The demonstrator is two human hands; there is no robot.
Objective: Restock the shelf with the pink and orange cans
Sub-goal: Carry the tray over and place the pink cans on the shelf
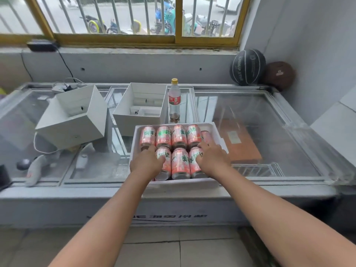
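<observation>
Head view records the pink and orange cans (pixel 179 160) lying on their sides in two tight rows inside a white tray (pixel 173 184), which stands on the sliding glass lid of a chest freezer (pixel 260 120), near its front edge. In my judgement they are packed side by side so that the smooth cylinders cannot roll, and the tray's raised walls serve the same end. The tray looks like matt foam or card; the cans are glossy printed metal with bare silver ends. The left hand (pixel 147 162) is bent down over the near-left corner of the tray and the right hand (pixel 212 157) over the near-right can, its thumb on the can's face. The backs of both hands hide the fingertips, so it cannot be told whether either has closed round a can. Both arms reach straight in, which suggests cans are to be lifted out in pairs. No shelf is in view. Two open white boxes (pixel 71 120) and a clear plastic bottle (pixel 174 101) stand behind the tray.
</observation>
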